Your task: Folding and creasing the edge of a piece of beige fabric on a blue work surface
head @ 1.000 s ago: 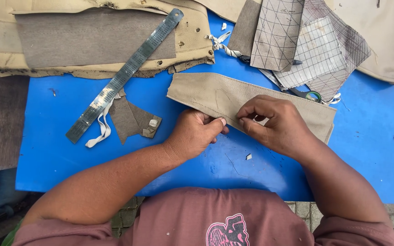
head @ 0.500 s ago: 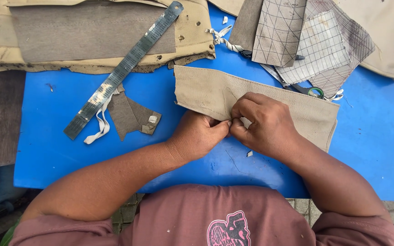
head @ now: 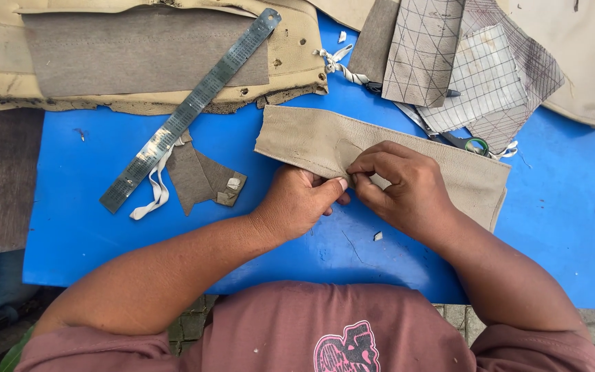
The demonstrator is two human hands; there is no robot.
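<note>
Pinching the near edge of a tan fabric strip (head: 394, 155), the person's 2 hands meet at the middle of the blue table (head: 105, 255). The left hand (head: 297, 203) is curled nearly closed, thumb and fingertips nipping the strip's lower hem; the right hand (head: 401, 186) lies over the cloth with its fingers bent, thumb and forefinger closed on the same hem just beside the left thumb. That strip runs from 10 o'clock to 4 o'clock across the table, its left end cut square, its right end folded near the table's right side. At 9 o'clock from the hands, well apart, lie 2 small brown fabric scraps (head: 201, 176) with a white cord (head: 153, 193) touching them. A steel ruler (head: 191, 110) slants from 8 o'clock up to 1 o'clock, its upper half resting on a large beige padded panel (head: 139, 48) whose ragged edge overhangs the far side of the table. At 1 o'clock, grid-marked pattern pieces (head: 476, 76) overlap, with scissors (head: 463, 141) partly hidden beneath them, just beyond the strip's far edge. Open blue surface lies at 3 o'clock and at 7 o'clock of the hands. A tiny white chip (head: 378, 236) sits near the table's front edge, under the right wrist.
</note>
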